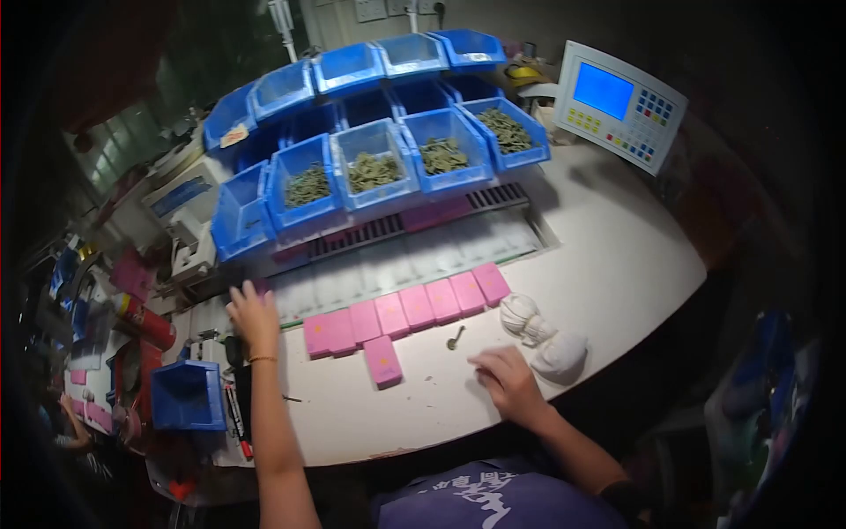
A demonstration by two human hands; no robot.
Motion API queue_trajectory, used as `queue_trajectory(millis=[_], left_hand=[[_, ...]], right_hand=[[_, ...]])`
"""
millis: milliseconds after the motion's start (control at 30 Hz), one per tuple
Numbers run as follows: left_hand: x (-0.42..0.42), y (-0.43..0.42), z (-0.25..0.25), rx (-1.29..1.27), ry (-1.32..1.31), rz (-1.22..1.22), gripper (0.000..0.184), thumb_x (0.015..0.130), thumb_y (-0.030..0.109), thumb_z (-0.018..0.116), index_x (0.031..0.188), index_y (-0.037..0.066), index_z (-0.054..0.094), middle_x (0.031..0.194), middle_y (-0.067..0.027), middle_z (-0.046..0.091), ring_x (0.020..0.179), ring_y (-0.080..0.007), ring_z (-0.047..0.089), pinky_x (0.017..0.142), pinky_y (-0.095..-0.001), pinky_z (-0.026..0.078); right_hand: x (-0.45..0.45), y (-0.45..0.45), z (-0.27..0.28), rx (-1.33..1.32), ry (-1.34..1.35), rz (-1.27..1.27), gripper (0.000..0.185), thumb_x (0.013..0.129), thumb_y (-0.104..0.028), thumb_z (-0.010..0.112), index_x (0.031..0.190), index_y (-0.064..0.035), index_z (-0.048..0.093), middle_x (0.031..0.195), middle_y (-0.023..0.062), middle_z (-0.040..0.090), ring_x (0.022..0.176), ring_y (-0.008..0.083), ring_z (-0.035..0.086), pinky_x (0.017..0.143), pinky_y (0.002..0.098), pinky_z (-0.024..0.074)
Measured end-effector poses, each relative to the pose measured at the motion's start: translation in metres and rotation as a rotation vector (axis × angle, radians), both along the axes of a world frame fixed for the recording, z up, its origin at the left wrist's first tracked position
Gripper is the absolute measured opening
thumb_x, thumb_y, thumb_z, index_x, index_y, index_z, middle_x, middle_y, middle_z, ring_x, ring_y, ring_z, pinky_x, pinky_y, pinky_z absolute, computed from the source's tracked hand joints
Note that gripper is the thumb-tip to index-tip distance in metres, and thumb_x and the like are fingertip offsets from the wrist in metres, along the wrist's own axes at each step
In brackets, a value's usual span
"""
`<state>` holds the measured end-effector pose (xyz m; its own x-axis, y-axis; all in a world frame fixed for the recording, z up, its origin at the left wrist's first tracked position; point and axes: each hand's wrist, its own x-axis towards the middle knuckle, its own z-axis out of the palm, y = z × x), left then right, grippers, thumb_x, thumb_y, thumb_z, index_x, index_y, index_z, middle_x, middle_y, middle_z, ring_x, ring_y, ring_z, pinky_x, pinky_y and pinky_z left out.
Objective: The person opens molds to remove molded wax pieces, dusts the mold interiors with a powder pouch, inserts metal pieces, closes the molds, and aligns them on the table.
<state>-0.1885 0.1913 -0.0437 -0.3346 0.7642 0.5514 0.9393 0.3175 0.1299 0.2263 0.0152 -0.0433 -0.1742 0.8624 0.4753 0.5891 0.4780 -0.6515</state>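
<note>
My left hand point(254, 316) reaches to the left end of the glass strip, fingers bent over something pinkish that I cannot make out. My right hand point(508, 379) hovers near the table's front edge, its fingers partly curled and blurred, beside a bundle of white cloth point(557, 351). A small metal key-like piece point(456, 338) lies on the table just above that hand. Between my hands, pink boxes point(417, 307) stand side by side in a slanting row along the glass strip point(397, 264). One more pink box point(382, 361) sits in front of the row.
Blue bins point(375, 167) rise in tiers behind the strip, several holding small greenish parts. A control panel point(620, 106) with a blue screen stands back right. An empty blue bin point(187, 395) and markers point(236, 421) are at the left. Another person's arm point(75, 421) shows far left.
</note>
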Motion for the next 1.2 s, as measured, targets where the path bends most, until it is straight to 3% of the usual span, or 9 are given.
queue_trajectory(millis=[167, 300, 400, 500, 567, 633, 700, 833, 1200], left_hand=[[0.046, -0.085, 0.006, 0.059, -0.179, -0.365, 0.028, 0.088, 0.018, 0.065, 0.112, 0.003, 0.066, 0.131, -0.0183, 0.055, 0.114, -0.0380, 0.049, 0.101, -0.0449, 0.038], [0.112, -0.156, 0.013, -0.036, -0.775, -0.562, 0.019, 0.093, 0.012, 0.061, 0.107, 0.000, 0.066, 0.095, -0.0081, 0.066, 0.081, -0.0137, 0.059, 0.071, -0.0282, 0.047], [0.154, -0.187, 0.012, -0.337, -1.408, -0.604, 0.021, 0.099, 0.015, 0.056, 0.109, 0.000, 0.066, 0.090, -0.0054, 0.065, 0.066, -0.0056, 0.053, 0.055, -0.0203, 0.042], [0.193, -0.193, 0.012, -0.501, -1.745, -0.760, 0.029, 0.102, 0.019, 0.052, 0.121, -0.002, 0.061, 0.099, -0.0085, 0.065, 0.067, -0.0073, 0.055, 0.059, -0.0217, 0.048], [0.210, -0.193, 0.019, -0.539, -1.895, -0.836, 0.035, 0.103, 0.024, 0.051, 0.122, -0.003, 0.059, 0.098, -0.0100, 0.065, 0.069, -0.0096, 0.057, 0.064, -0.0223, 0.049], [0.214, -0.193, 0.017, -0.540, -1.864, -0.932, 0.028, 0.101, 0.024, 0.055, 0.109, -0.003, 0.063, 0.089, -0.0092, 0.066, 0.066, -0.0094, 0.056, 0.057, -0.0226, 0.046], [0.219, -0.195, 0.019, -0.469, -1.836, -0.932, 0.025, 0.100, 0.022, 0.058, 0.102, -0.002, 0.064, 0.084, -0.0086, 0.066, 0.064, -0.0090, 0.055, 0.054, -0.0227, 0.044], [0.219, -0.196, 0.032, -0.330, -1.775, -0.889, 0.021, 0.096, 0.018, 0.064, 0.090, -0.002, 0.066, 0.076, -0.0078, 0.065, 0.058, -0.0086, 0.053, 0.049, -0.0226, 0.041], [0.204, -0.199, 0.047, -0.609, -2.033, -0.847, 0.023, 0.099, 0.018, 0.058, 0.103, -0.004, 0.064, 0.087, -0.0124, 0.066, 0.063, -0.0116, 0.055, 0.056, -0.0227, 0.044]], right_hand=[[0.006, 0.051, 0.030, 0.158, -0.356, 0.043, 0.027, 0.077, -0.008, 0.070, 0.103, -0.0076, 0.066, 0.111, 0.0085, 0.057, 0.103, 0.0283, 0.051, 0.090, 0.0406, 0.0427], [0.007, 0.079, 0.005, 0.148, -0.393, 0.105, 0.019, 0.078, -0.010, 0.070, 0.096, -0.0075, 0.065, 0.111, 0.0093, 0.056, 0.103, 0.0280, 0.050, 0.088, 0.0405, 0.0420], [0.001, 0.069, 0.002, 0.216, -0.458, 0.022, 0.014, 0.079, -0.009, 0.068, 0.092, -0.0073, 0.064, 0.110, 0.0099, 0.056, 0.101, 0.0288, 0.050, 0.087, 0.0393, 0.0412], [-0.013, 0.035, 0.008, 0.040, -0.140, 0.072, 0.011, 0.089, -0.011, 0.064, 0.099, -0.0061, 0.062, 0.118, 0.0098, 0.052, 0.105, 0.0240, 0.052, 0.090, 0.0377, 0.0430], [-0.025, 0.013, 0.020, -0.777, 0.840, 0.415, 0.012, 0.098, -0.014, 0.057, 0.106, -0.0048, 0.059, 0.129, 0.0089, 0.046, 0.109, 0.0176, 0.053, 0.094, 0.0342, 0.0458], [-0.028, 0.004, 0.017, -0.738, 0.832, 0.493, 0.018, 0.102, -0.019, 0.052, 0.111, -0.0036, 0.057, 0.137, 0.0080, 0.039, 0.111, 0.0138, 0.052, 0.096, 0.0314, 0.0476], [-0.030, -0.004, 0.027, -0.856, 1.025, 0.510, 0.015, 0.102, -0.017, 0.051, 0.106, -0.0038, 0.056, 0.139, 0.0072, 0.040, 0.097, 0.0124, 0.058, 0.089, 0.0292, 0.0478], [-0.029, -0.012, 0.029, -0.655, 0.899, 0.384, 0.022, 0.099, -0.017, 0.058, 0.113, -0.0014, 0.065, 0.128, 0.0091, 0.051, 0.106, 0.0143, 0.056, 0.098, 0.0316, 0.0432], [-0.029, -0.020, 0.028, -0.679, 0.979, 0.308, 0.017, 0.094, -0.013, 0.064, 0.102, 0.0011, 0.069, 0.108, 0.0066, 0.059, 0.101, 0.0129, 0.057, 0.092, 0.0289, 0.0436]])
